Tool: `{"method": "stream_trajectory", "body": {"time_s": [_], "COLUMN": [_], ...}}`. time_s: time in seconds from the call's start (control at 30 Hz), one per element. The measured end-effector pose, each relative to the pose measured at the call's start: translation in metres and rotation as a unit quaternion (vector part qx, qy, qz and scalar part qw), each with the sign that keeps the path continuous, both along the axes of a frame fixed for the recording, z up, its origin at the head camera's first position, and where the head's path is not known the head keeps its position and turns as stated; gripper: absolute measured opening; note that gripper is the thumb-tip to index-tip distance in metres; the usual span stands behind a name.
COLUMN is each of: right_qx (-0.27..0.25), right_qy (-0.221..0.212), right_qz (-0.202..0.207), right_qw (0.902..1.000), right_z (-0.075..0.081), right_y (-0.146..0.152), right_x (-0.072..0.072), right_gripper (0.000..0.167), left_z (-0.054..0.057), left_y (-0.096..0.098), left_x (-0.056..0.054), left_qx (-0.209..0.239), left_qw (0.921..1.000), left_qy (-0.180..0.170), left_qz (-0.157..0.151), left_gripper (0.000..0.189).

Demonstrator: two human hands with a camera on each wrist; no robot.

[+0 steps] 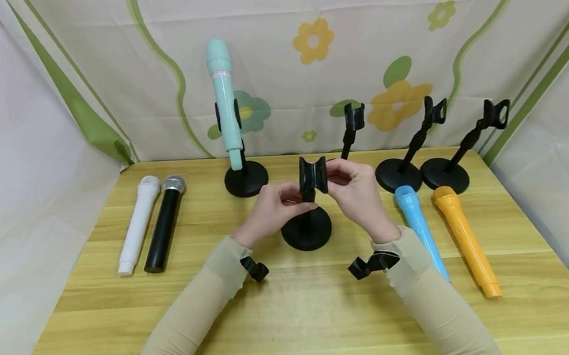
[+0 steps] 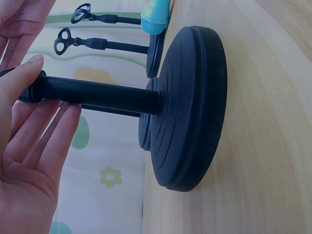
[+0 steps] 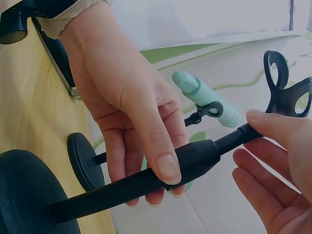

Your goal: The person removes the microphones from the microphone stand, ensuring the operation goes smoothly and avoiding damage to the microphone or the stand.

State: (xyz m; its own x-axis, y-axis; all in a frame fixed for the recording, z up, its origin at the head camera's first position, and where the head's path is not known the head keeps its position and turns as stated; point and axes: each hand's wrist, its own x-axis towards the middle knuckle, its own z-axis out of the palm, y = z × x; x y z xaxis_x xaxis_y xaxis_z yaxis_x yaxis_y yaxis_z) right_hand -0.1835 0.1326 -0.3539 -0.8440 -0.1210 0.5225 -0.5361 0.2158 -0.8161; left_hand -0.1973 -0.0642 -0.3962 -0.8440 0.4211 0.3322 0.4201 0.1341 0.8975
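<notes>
A black desktop microphone stand (image 1: 307,233) stands in the middle of the table, its clip (image 1: 312,175) at the top. My left hand (image 1: 273,209) grips the pole at its thicker collar (image 3: 197,158), thumb on one side and fingers on the other. Just under the clip, my right hand (image 1: 358,196) pinches the thin neck (image 3: 234,140) with thumb and forefinger. The round base (image 2: 195,107) is down at the wooden tabletop. Behind the stand on the left, a mint-green microphone (image 1: 227,108) sits tilted in the clip of another stand (image 1: 246,180).
White (image 1: 138,224) and black (image 1: 165,224) microphones lie at the left. Blue (image 1: 419,224) and orange (image 1: 467,242) microphones lie at the right, near two stands with bare clips (image 1: 399,175) (image 1: 444,175). Another stand (image 1: 354,118) is partly behind my right hand. A flowered curtain (image 1: 260,41) hangs behind.
</notes>
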Motion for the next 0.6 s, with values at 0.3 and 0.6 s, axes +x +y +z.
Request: {"method": "stream_trajectory", "body": {"time_s": [0.3, 0.6], "right_qx": [0.016, 0.041], "right_qy": [-0.013, -0.007], "right_qz": [-0.004, -0.009], "right_qw": [0.9998, 0.9991], "right_z": [-0.009, 0.000], "right_y": [0.000, -0.006], "right_x": [0.000, 0.014], "right_gripper": [0.012, 0.012], "left_z": [-0.019, -0.018], "left_y": [-0.003, -0.001], "left_x": [-0.013, -0.013], "left_qx": [0.006, 0.001], "left_qw": [0.9999, 0.9999], "left_qy": [-0.003, -0.010], "left_qz": [-0.010, -0.005], "left_gripper": [0.016, 0.017]}}
